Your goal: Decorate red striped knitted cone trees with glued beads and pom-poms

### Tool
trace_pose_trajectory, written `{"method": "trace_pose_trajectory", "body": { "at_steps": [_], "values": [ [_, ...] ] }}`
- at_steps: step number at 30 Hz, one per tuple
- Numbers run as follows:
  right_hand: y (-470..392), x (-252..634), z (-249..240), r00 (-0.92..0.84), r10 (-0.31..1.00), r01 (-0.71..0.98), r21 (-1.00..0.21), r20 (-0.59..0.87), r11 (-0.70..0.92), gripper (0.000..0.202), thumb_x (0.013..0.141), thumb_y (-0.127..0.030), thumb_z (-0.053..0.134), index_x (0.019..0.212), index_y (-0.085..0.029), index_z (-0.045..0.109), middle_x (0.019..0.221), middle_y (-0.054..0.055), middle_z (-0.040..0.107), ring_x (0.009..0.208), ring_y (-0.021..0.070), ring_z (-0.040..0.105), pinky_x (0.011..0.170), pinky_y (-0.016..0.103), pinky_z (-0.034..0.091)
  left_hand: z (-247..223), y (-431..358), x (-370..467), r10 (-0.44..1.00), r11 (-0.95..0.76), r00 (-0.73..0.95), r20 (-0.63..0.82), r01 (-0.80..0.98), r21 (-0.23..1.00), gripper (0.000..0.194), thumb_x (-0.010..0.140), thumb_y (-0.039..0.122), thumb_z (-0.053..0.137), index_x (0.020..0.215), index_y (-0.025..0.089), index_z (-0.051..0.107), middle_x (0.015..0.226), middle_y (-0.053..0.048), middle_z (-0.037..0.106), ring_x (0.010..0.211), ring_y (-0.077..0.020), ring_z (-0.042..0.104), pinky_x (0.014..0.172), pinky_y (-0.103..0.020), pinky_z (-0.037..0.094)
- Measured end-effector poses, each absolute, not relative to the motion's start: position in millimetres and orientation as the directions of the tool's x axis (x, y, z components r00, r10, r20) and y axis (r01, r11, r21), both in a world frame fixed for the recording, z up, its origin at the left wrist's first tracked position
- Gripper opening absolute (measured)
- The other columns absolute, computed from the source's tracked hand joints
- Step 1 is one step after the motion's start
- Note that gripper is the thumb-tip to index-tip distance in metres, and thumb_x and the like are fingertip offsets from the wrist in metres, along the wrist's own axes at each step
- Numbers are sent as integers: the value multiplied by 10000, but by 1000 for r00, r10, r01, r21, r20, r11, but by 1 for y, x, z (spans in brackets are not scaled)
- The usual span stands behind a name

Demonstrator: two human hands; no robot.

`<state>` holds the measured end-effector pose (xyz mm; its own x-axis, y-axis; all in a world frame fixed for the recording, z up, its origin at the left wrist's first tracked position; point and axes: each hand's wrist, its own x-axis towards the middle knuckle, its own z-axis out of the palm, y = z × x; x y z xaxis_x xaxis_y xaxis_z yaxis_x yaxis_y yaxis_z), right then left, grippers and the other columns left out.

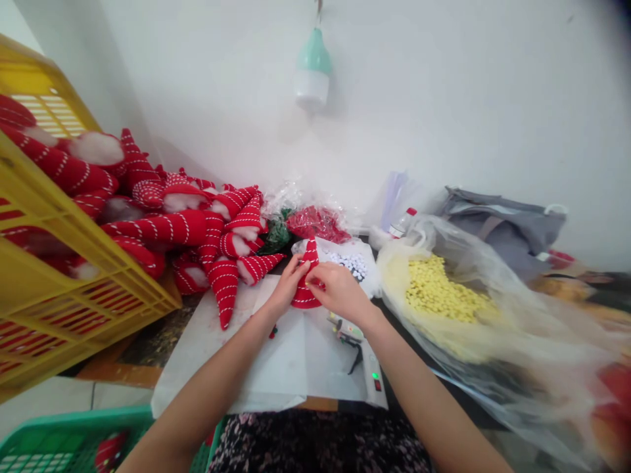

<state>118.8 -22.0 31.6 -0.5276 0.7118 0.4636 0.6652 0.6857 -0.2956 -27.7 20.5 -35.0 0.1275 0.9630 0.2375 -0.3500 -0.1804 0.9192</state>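
Small craft workshop, prob. home-based piecework setup. Yellow crate point(59, 217) at left overflowing w/ identical red-and-white striped stuffed cones point(197, 230), more heaped on the table point(217, 341). Clear plastic bags of supplies: yellow beads point(438, 289), white beads point(352, 263), red and green bits. Plain white wall point(444, 98), hanging lamp point(312, 69), green crate point(49, 440) near floor.

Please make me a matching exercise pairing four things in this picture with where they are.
Things:
1. red cone
2. yellow crate
3. bag of yellow beads
4. green basket

Places:
A. bottom left corner
B. right of the hands
C. between the left hand and right hand
D. far left, tilted, full of striped cones

Pairs: 1-C, 2-D, 3-B, 4-A
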Motion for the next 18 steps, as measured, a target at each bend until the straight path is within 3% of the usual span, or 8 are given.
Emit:
{"method": "trace_pose_trajectory", "body": {
  "at_steps": [3, 6, 10, 13, 15, 18],
  "values": [
    [-22, 117, 28, -582, 703, 666, -256, 408, 700, 161, 892, -47, 623, 848, -150, 739, 904, 94, 725, 899, 222, 653, 857, 341, 510, -35, 20, -27, 961, -184, 131, 242, -351, 918, 279, 828, 472, 752, 954, 247, 647, 897, 20, 666, 875, -192, 637, 850, -285, 489],
    [-20, 123, 29, -573, 691, 606, -340, 441, 719, 179, 908, -80, 624, 874, -176, 771, 941, 86, 741, 914, 215, 666, 873, 342, 521, -34, 18, -27, 968, -152, 129, 215, -382, 912, 289, 813, 467, 768, 955, 248, 644, 884, 21, 675, 865, -199, 657, 824, -286, 506],
    [-5, 145, 28, -272, 824, 632, -554, 497, 542, 161, 941, -210, 636, 990, -192, 789, 939, 62, 769, 791, 187, 670, 767, 306, 519, -34, 18, -29, 988, 10, 144, 62, -451, 893, 388, 767, 485, 804, 1039, 268, 631, 947, -7, 729, 905, -267, 719, 818, -358, 561],
    [8, 160, 18, -286, 924, 797, -471, 254, 377, 172, 892, -130, 621, 922, -174, 785, 891, 53, 780, 795, 190, 689, 767, 287, 494, -34, 20, -30, 992, 69, 124, -10, -482, 874, 456, 726, 485, 834, 1068, 269, 623, 969, -22, 745, 946, -298, 735, 845, -400, 587],
    [12, 163, 7, -376, 924, 848, -376, 72, 374, 209, 841, -57, 610, 857, -178, 780, 874, 46, 786, 837, 197, 710, 779, 272, 481, -34, 21, -30, 993, 76, 117, -20, -491, 868, 480, 704, 488, 849, 1059, 264, 616, 962, -23, 746, 966, -303, 738, 843, -399, 595],
    [13, 157, -12, -405, 914, 866, -325, -13, 380, 190, 798, -41, 636, 786, -179, 767, 840, 68, 784, 842, 234, 720, 745, 281, 475, -34, 21, -30, 992, 78, 127, -16, -494, 866, 484, 701, 488, 852, 1052, 259, 609, 969, -22, 746, 988, -298, 739, 844, -381, 596]
  ]
}}
